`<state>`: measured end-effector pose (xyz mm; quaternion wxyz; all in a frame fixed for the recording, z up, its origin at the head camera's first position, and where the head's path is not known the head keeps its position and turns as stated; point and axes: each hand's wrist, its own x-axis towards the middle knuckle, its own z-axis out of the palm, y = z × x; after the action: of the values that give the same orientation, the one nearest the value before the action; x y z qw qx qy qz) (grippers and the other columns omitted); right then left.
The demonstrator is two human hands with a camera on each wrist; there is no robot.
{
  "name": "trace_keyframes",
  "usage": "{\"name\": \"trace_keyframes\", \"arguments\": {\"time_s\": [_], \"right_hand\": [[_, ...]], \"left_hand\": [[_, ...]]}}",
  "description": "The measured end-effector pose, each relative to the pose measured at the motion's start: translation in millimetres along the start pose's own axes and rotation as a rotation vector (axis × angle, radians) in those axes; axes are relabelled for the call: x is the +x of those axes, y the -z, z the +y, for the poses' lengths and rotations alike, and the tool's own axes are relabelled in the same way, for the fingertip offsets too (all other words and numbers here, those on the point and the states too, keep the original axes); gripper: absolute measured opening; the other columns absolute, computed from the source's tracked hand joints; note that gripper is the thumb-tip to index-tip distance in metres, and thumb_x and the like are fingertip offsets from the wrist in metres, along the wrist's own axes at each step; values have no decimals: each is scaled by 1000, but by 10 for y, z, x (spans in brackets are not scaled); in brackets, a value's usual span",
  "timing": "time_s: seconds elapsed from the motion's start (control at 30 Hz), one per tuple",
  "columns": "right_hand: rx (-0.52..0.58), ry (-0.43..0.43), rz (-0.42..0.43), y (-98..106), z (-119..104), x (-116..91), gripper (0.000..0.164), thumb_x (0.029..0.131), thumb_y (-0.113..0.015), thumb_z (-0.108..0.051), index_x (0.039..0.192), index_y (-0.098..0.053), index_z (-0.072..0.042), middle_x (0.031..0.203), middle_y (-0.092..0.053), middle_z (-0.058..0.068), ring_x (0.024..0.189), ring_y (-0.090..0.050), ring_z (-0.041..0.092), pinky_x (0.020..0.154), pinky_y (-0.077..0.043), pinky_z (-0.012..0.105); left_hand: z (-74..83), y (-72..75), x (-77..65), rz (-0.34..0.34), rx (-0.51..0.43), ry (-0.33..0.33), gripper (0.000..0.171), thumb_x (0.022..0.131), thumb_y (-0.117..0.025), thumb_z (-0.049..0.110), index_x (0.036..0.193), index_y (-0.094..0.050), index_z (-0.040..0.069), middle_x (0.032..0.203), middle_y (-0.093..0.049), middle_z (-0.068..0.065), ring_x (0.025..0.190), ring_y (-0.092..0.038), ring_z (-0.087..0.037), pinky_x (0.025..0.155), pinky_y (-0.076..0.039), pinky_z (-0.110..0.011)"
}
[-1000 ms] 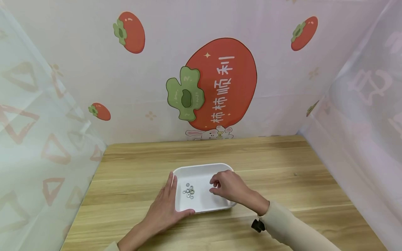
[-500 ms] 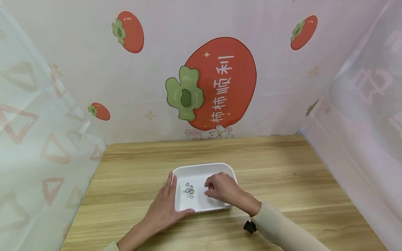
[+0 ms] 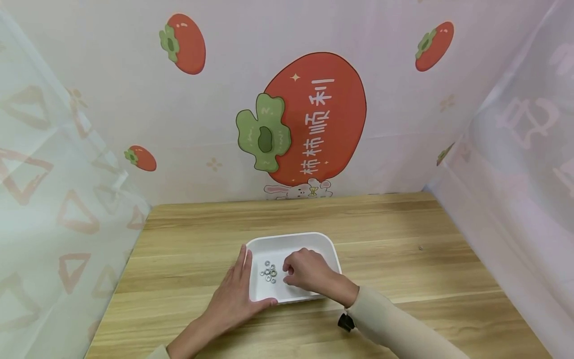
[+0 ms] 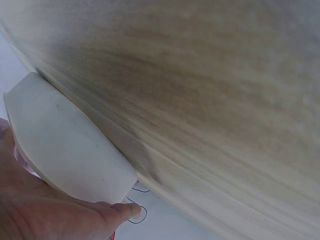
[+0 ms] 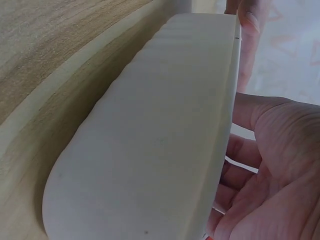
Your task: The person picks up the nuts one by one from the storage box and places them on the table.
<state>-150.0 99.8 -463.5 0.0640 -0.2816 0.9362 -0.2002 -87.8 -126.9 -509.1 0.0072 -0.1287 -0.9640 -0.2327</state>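
A white rectangular tray with rounded corners sits on the wooden table. Several small metal nuts of differing sizes lie clustered on the left half of its floor. My left hand rests against the tray's left end, its fingers straight along the side and its thumb at the front rim. Inside the tray, just right of the nuts, my right hand hovers with bent fingers, a gap between thumb and forefinger and nothing visible in it. In the right wrist view, the tray wall hides its fingertips.
Wood-grain table surrounds the tray. One tiny metal piece lies far off on the right of the table. A black wrist camera hangs below the right sleeve. Fabric printed with persimmons closes the back and sides.
My right hand has moved left across the tray, from its right side to close beside the nuts. The left hand, tray and nuts stay put.
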Motion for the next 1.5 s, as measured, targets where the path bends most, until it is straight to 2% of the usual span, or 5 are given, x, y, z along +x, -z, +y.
{"name": "trace_keyframes", "arguments": {"time_s": [0.33, 0.87, 1.07, 1.33, 1.5], "right_hand": [[-40, -1, -82, -100, -66, 124, 18, 82, -86, -14, 73, -72, -17, 60, -50, -13, 59, -45, 5, 55, -38, 22], [-103, 42, -81, -270, -116, 213, 46, 79, -81, -9, 55, -45, -22, 52, -28, -13, 51, -31, 5, 46, -23, 22], [-140, 48, -72, -306, -158, 242, 49, 80, -82, -13, 53, -42, -23, 52, -30, -13, 49, -31, 5, 42, -23, 23], [-221, 47, -47, -367, -197, 270, 39, 82, -85, -19, 56, -55, -23, 54, -43, -14, 50, -38, 7, 41, -29, 25], [-248, 59, -23, -385, -195, 263, 42, 85, -84, -20, 55, -54, -23, 53, -45, -13, 50, -40, 7, 40, -31, 25]], "left_hand": [[2, 1, -10, 27, 4, -24, 133, 78, -77, 77, 168, -19, -1, 179, -3, -11, 146, -44, -49, 113, -48, -58], [-18, -7, -7, 46, 19, -46, 131, 79, -78, 75, 167, -19, -2, 179, -4, -12, 145, -45, -49, 111, -49, -59], [-22, -3, -6, 41, 17, -41, 130, 79, -78, 75, 167, -20, -2, 179, -4, -12, 146, -44, -50, 111, -49, -60], [-29, -9, -4, 40, 11, -43, 130, 80, -78, 74, 167, -19, -2, 179, -4, -11, 147, -43, -49, 113, -48, -59], [-30, -14, -2, 39, 10, -45, 130, 80, -77, 75, 167, -19, -2, 179, -3, -10, 147, -43, -49, 113, -47, -60]]}}
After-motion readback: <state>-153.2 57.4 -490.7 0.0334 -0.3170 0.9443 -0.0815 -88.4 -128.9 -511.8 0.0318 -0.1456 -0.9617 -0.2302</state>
